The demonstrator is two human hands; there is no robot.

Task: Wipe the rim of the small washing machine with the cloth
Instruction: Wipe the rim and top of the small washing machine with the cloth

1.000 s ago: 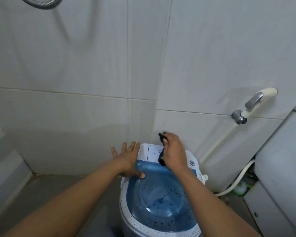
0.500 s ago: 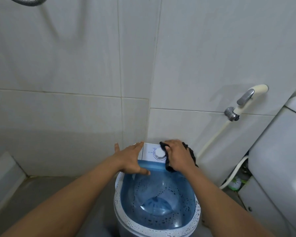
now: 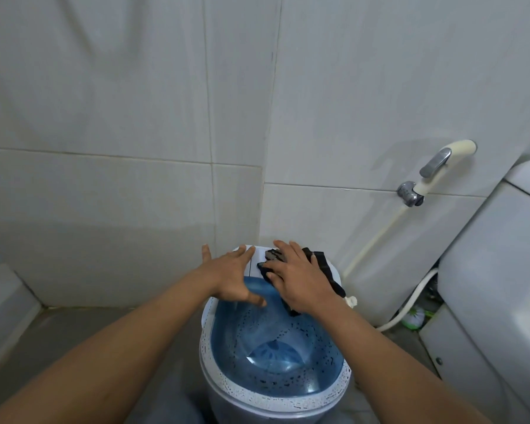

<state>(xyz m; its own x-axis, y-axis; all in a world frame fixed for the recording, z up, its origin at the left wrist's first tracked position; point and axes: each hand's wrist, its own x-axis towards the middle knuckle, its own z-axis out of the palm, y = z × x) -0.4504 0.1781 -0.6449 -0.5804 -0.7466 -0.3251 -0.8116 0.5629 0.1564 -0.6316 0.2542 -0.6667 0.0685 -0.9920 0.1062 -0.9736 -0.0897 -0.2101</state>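
Note:
The small washing machine stands on the floor in the wall corner, its white speckled rim around an open blue tub. My right hand presses a dark cloth flat onto the white control panel at the back rim; the cloth covers the dial and hangs over the right side. My left hand rests palm down on the back left rim, fingers spread, thumb on the blue tub edge, holding nothing.
Tiled walls close in behind and to the left. A bidet sprayer hangs on the right wall, its hose running down beside the machine. A white toilet tank stands at the right. Grey floor lies to the left.
My right hand has spread the cloth flatter and slid it left over the control panel, covering the dial. My left hand has stayed on the back left rim.

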